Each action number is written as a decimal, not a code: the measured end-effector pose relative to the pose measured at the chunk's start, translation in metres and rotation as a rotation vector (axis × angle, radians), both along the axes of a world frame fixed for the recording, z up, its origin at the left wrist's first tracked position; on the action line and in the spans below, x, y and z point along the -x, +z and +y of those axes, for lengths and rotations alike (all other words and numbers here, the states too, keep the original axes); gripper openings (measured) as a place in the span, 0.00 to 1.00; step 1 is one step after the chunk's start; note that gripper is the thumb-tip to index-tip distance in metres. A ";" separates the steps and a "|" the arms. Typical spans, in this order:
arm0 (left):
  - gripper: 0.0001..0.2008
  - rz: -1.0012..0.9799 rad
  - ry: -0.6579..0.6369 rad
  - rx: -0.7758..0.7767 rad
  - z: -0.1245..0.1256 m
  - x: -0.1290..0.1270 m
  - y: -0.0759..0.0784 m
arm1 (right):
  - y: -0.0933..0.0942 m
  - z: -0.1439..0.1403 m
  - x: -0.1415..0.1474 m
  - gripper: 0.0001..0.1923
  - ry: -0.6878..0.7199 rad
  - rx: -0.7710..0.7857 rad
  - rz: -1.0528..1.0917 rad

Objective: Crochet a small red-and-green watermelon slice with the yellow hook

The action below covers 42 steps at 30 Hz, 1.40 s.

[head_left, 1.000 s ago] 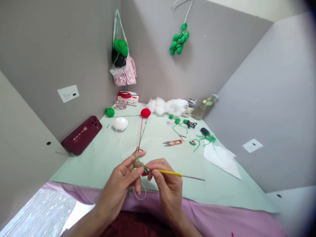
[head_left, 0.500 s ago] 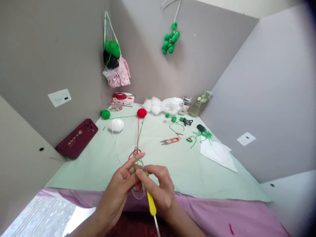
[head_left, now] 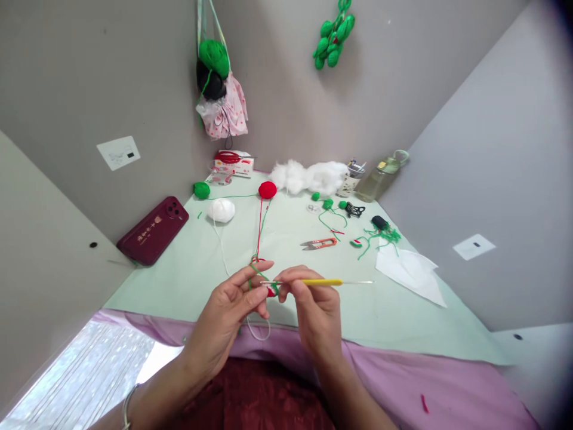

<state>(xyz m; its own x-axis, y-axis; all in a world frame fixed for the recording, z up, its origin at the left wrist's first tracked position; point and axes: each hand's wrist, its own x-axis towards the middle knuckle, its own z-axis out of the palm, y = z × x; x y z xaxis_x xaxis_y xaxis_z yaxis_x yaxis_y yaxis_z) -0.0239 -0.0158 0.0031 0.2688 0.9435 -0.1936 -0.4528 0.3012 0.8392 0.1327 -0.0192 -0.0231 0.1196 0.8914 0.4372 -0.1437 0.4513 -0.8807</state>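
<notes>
Between thumb and fingers my left hand (head_left: pixel 237 298) pinches a small crochet piece (head_left: pixel 271 291) in red, white and green. Green yarn runs over its raised index finger. My right hand (head_left: pixel 316 304) grips a crochet hook (head_left: pixel 322 282) with a yellow handle, lying almost level, its metal tip at the piece. A white yarn loop (head_left: pixel 259 337) hangs below my left hand. Red and green strands lead back across the table to a red yarn ball (head_left: pixel 267 190) and a green yarn ball (head_left: pixel 201 190). A white yarn ball (head_left: pixel 221 210) sits at the left.
Orange thread snips (head_left: pixel 319 244) lie right of centre, near small green crochet pieces (head_left: pixel 328 204). White stuffing (head_left: pixel 308 177), a pen cup (head_left: pixel 350 179) and a bottle (head_left: pixel 382 176) line the back. A dark red phone (head_left: pixel 153 230) rests at the left edge, white paper (head_left: pixel 409 275) at the right.
The hook has swung from pointing down toward me to nearly level, its handle now to the right. My right hand has shifted right, uncovering the crochet piece. The camera view has tilted down.
</notes>
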 end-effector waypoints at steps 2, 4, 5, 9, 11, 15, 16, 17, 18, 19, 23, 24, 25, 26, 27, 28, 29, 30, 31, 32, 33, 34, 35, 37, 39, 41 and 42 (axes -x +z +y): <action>0.19 -0.006 0.000 0.001 0.001 0.001 0.001 | -0.001 0.001 -0.002 0.09 0.045 0.053 0.082; 0.19 -0.006 0.006 0.003 0.001 0.001 0.002 | 0.000 0.002 -0.003 0.10 0.065 0.079 0.133; 0.19 -0.002 0.009 0.001 0.001 0.001 0.002 | 0.001 0.002 -0.003 0.10 0.079 0.080 0.146; 0.17 0.041 0.015 -0.047 0.000 0.002 0.003 | 0.006 -0.001 -0.004 0.11 0.097 0.030 0.089; 0.16 0.090 0.034 -0.098 0.000 0.003 0.002 | 0.009 -0.004 -0.004 0.11 0.034 -0.038 -0.039; 0.15 0.242 0.080 -0.224 0.001 0.005 -0.004 | 0.012 -0.010 -0.005 0.12 -0.106 -0.284 -0.389; 0.15 0.273 0.094 -0.249 0.001 0.006 -0.006 | 0.012 -0.011 -0.005 0.12 -0.130 -0.348 -0.474; 0.15 0.295 0.111 -0.271 0.001 0.006 -0.008 | 0.011 -0.012 -0.005 0.12 -0.155 -0.406 -0.552; 0.15 0.312 0.131 -0.288 0.001 0.007 -0.009 | 0.010 -0.013 -0.004 0.12 -0.179 -0.456 -0.625; 0.15 0.324 0.154 -0.301 0.000 0.007 -0.011 | 0.009 -0.013 -0.003 0.12 -0.208 -0.497 -0.687; 0.16 0.324 0.202 -0.290 -0.001 0.009 -0.015 | 0.003 -0.012 0.004 0.13 -0.320 -0.586 -0.881; 0.17 0.299 0.196 -0.263 -0.002 0.010 -0.015 | 0.003 -0.011 0.005 0.14 -0.346 -0.602 -0.917; 0.20 0.260 0.186 -0.228 -0.002 0.010 -0.015 | 0.002 -0.011 0.007 0.14 -0.374 -0.624 -0.942; 0.22 0.211 0.163 -0.179 -0.002 0.011 -0.014 | 0.002 -0.010 0.007 0.15 -0.398 -0.651 -0.959; 0.25 0.151 0.126 -0.116 -0.001 0.011 -0.013 | 0.001 -0.010 0.008 0.16 -0.417 -0.684 -0.965; 0.28 0.084 0.074 -0.043 0.000 0.012 -0.011 | 0.001 -0.009 0.007 0.17 -0.420 -0.710 -0.962; 0.29 0.018 0.011 0.033 0.001 0.012 -0.009 | 0.001 -0.009 0.007 0.19 -0.408 -0.717 -0.935; 0.29 -0.041 -0.047 0.100 0.003 0.013 -0.007 | 0.001 -0.009 0.005 0.19 -0.381 -0.698 -0.871; 0.28 -0.089 -0.086 0.154 0.004 0.013 -0.005 | 0.002 -0.009 0.004 0.18 -0.337 -0.641 -0.776; 0.27 -0.122 -0.101 0.186 0.005 0.014 -0.004 | 0.003 -0.008 0.003 0.16 -0.286 -0.549 -0.653; 0.25 -0.138 -0.090 0.192 0.006 0.014 -0.002 | 0.004 -0.008 0.002 0.14 -0.238 -0.444 -0.516; 0.24 -0.137 -0.066 0.177 0.007 0.014 -0.001 | 0.006 -0.007 0.001 0.12 -0.194 -0.345 -0.385; 0.24 -0.127 -0.044 0.148 0.007 0.013 0.000 | 0.008 -0.007 0.000 0.12 -0.151 -0.268 -0.279; 0.24 -0.084 -0.022 0.075 0.005 0.010 0.000 | 0.011 -0.004 0.000 0.11 -0.072 -0.187 -0.179; 0.23 -0.037 0.006 0.007 0.002 0.005 0.000 | 0.011 -0.003 0.002 0.10 -0.036 -0.179 -0.195; 0.22 -0.006 0.057 -0.036 0.001 0.002 -0.001 | 0.008 -0.003 0.004 0.10 -0.080 -0.215 -0.282; 0.22 -0.002 0.077 -0.043 0.000 0.001 -0.002 | 0.006 -0.004 0.005 0.11 -0.128 -0.259 -0.346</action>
<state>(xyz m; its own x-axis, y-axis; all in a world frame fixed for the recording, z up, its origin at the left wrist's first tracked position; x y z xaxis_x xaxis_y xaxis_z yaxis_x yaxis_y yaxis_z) -0.0245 -0.0153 0.0011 0.1952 0.9689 -0.1518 -0.4752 0.2289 0.8496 0.1281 -0.0231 -0.0176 0.0295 0.7350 0.6774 0.2111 0.6578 -0.7230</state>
